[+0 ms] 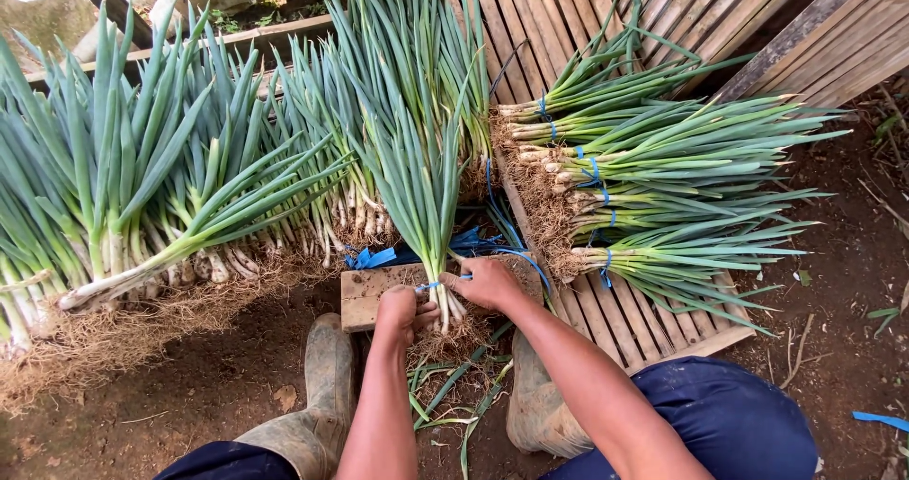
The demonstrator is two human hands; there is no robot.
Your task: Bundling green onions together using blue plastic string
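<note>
- Bunch of spring onions (426, 186) in hand: long axis runs near vertical in the head view, roots toward the person, green tips pointing away and fanning out at the far end.
- Root end sits low, over a small wooden block (365, 295) between two muddy rubber boots (327, 385).
- Left hand (402, 311) closed around the white stalk base from the left, fingers curled in; roots hang just below the fist.
- Right hand (488, 281) closed on the same base from the right, pinching a blue tie strip (445, 284) that crosses the stalks. Both hands touch the bunch; grip point is just above the roots, nearly all of the length lies beyond the hands.
- Loose blue strips (374, 257) lie just behind the block, count not clear.
- Tied bundles (663, 186) stacked on a slatted bamboo platform (644, 319) to the right: about five, each with a blue tie near the roots, axis roughly horizontal, roots left, tips right.
- Untied onions (142, 177) piled left: too many to count, roots toward the person, leaves pointing away, slightly fanned.
- Trimmed green leaves (454, 385) on the soil between the boots, several, close under the hands.
- Counts: one bunch held, two hands, two boots, one block.
</note>
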